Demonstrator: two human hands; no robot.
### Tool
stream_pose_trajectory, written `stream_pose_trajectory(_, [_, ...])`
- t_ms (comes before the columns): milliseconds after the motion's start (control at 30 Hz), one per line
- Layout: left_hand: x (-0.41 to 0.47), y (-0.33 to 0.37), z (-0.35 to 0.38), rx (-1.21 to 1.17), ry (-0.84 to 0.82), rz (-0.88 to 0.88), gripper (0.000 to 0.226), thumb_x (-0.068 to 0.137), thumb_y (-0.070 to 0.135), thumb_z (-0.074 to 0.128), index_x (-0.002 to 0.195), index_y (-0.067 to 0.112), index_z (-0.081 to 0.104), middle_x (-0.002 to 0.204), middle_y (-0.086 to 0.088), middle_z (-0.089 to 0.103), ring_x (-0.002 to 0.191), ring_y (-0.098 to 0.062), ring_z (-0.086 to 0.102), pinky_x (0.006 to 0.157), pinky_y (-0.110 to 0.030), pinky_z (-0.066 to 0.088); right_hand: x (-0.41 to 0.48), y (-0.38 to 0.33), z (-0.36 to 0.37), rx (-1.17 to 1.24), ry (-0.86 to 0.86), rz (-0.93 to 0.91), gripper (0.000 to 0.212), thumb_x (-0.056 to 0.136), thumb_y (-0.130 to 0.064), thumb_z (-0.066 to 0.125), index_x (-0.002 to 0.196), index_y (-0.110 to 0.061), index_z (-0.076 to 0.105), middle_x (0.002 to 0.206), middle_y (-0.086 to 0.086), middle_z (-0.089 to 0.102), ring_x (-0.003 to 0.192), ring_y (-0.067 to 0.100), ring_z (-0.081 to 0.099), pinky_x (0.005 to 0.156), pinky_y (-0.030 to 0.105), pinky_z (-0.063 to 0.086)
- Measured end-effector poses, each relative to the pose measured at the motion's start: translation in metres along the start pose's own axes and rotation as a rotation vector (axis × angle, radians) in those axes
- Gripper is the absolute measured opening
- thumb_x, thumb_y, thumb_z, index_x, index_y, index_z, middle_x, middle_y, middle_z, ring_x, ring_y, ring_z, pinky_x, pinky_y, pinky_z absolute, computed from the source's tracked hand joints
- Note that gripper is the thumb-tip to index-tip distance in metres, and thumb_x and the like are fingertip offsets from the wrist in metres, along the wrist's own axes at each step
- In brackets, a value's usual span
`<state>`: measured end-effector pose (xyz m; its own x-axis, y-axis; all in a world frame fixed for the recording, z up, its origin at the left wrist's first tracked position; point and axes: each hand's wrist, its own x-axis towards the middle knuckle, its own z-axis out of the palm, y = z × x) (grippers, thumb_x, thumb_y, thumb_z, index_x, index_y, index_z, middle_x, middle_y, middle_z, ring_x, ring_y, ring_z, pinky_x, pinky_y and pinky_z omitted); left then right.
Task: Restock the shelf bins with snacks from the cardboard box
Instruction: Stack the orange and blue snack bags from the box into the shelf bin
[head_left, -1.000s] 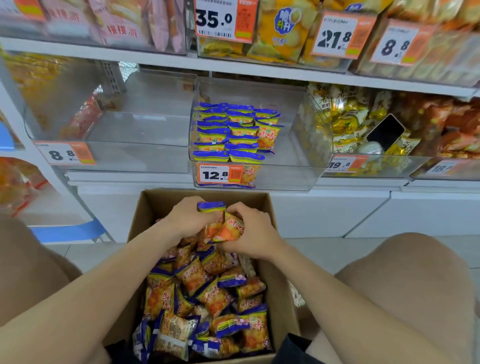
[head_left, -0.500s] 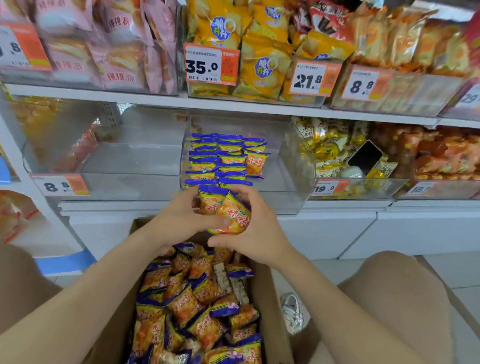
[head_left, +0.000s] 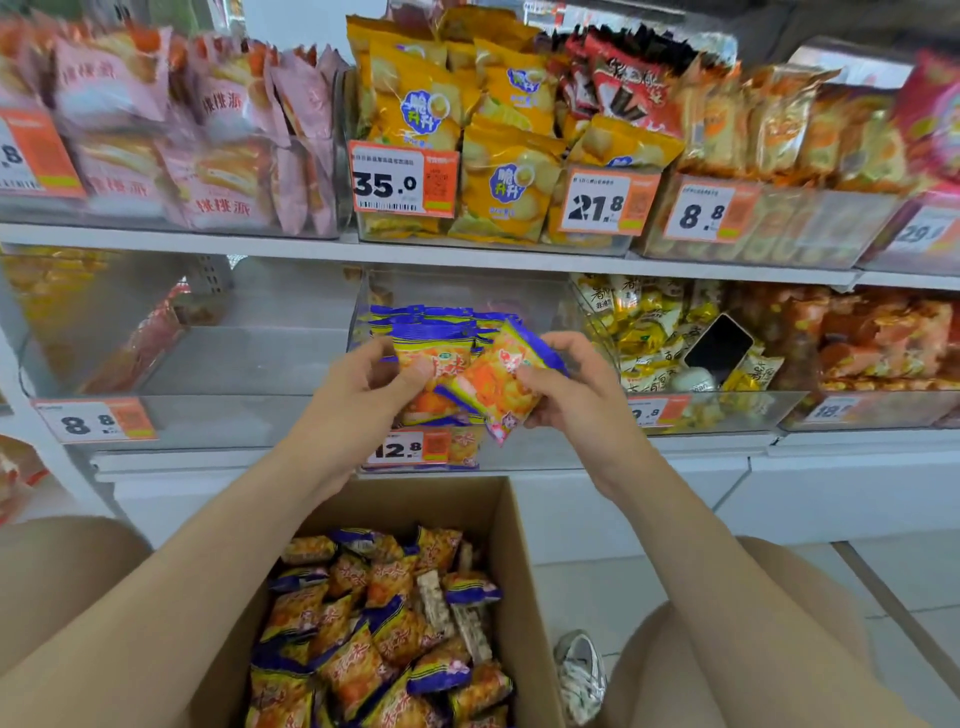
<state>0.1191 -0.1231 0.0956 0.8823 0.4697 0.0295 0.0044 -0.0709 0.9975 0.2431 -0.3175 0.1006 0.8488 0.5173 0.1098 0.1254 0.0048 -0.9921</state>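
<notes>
Your left hand (head_left: 358, 387) and right hand (head_left: 579, 397) each pinch orange-and-blue snack packets (head_left: 488, 389), raised at the front of the clear shelf bin (head_left: 519, 447) priced 12.8, above the open cardboard box (head_left: 415, 501) of more packets. Next, probably seat them behind the rows inside. White shop shelving (head_left: 291, 244); pale tiled floor (head_left: 924, 582).
</notes>
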Motion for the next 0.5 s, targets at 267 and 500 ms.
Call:
stream_pose_trajectory(267, [0.030, -0.006, 0.001, 0.494, 0.163, 0.109, 0.021, 0.105, 0.040, 0.058, 0.122, 0.027, 0.060, 0.113, 0.008, 0.070, 0.103, -0.015, 0.069, 0.083, -0.036, 0.059, 0.075, 0.018, -0.036, -0.937, 0.081, -0.256, 0.035, 0.091, -0.023, 0.080, 0.119, -0.020, 0.059, 0.111, 0.000, 0.072, 0.092, 0.016, 0.066, 0.077, 0.031, 0.052])
stream_pose_trajectory(500, [0.043, -0.013, 0.005, 0.493, 0.181, 0.059, 0.020, 0.104, 0.039, 0.060, 0.120, 0.025, 0.062, 0.112, 0.006, 0.070, 0.104, -0.017, 0.069, 0.092, -0.046, 0.060, 0.122, 0.050, -0.022, -1.147, -0.147, -0.067, 0.040, 0.090, -0.020, 0.082, 0.126, -0.015, 0.065, 0.128, 0.008, 0.069, 0.114, 0.027, 0.067, 0.089, 0.031, 0.049])
